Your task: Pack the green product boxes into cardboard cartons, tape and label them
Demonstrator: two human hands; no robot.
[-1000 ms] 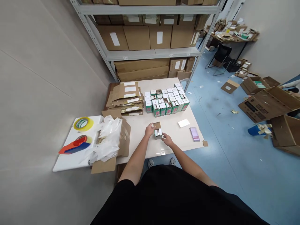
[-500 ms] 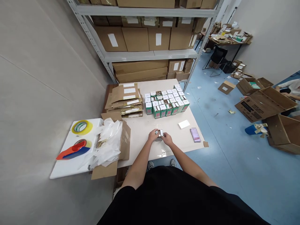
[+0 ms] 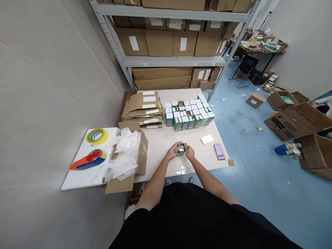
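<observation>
Between my hands is a small carton (image 3: 181, 154) with its top flaps folded outward. A round, shiny silver-coloured object (image 3: 181, 148) shows inside it; its exact kind is unclear. My left hand (image 3: 171, 152) grips the carton's left side, and my right hand (image 3: 190, 153) grips the right side by a flap. Beyond them, several green-and-white cartons (image 3: 185, 123) stand in close rows, some with open tops. A white card-like piece (image 3: 207, 139) lies to the right of my hands, near a blurred purple item (image 3: 219, 152).
Flattened cardboard boxes (image 3: 142, 101) are stacked at the table's back left. An open box with white plastic bags (image 3: 127, 145) and a tape dispenser (image 3: 89, 159) beside a tape roll (image 3: 97, 136) are left. Shelving (image 3: 173, 61) rises behind. A person's sleeve (image 3: 328, 100) shows far right.
The carton's top flaps have been spread open, and the shiny round object inside now shows. Both hands have stayed on the carton. The whole view has shifted slightly.
</observation>
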